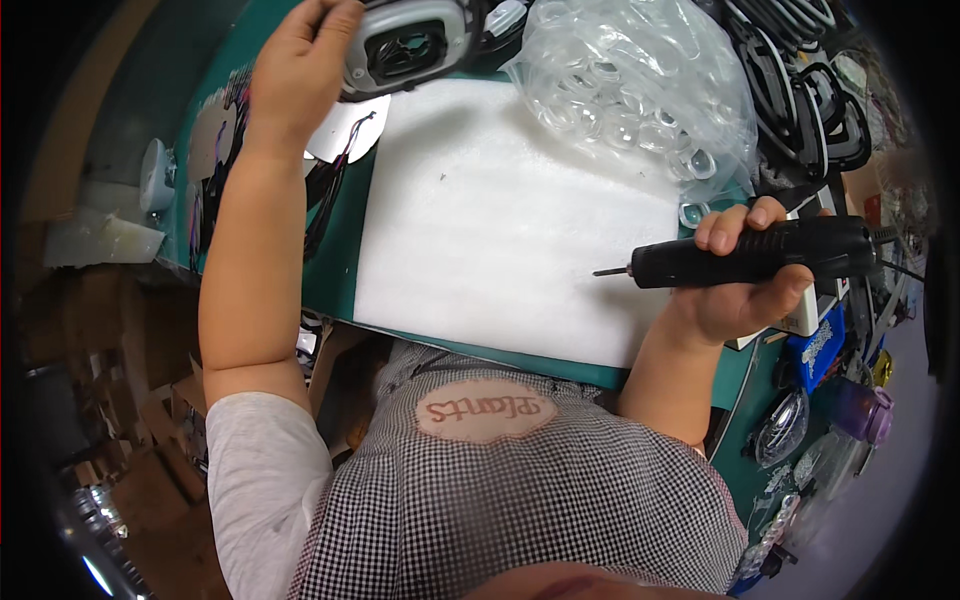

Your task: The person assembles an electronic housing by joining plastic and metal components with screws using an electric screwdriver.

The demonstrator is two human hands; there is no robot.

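Note:
My right hand (pixel 745 285) is wrapped round a black electric screwdriver (pixel 750 253). Its thin bit points left, above the right part of a white foam sheet (pixel 500 220). Up at the far left, my left hand (pixel 305 65) grips the edge of a grey and black plastic housing (pixel 412 45) with an opening in its middle. The housing is partly cut off by the top of the picture. Between the hands, the foam sheet lies on the green table (pixel 480 355). Some of my left fingers are hidden behind the housing.
A clear bag of transparent lens-like parts (pixel 640 90) lies at the back. Black and white frames (pixel 810 110) are piled at the far right. Dark wires (pixel 335 175) lie left of the foam. A blue tray (pixel 820 345) and a purple container (pixel 868 412) sit on the right.

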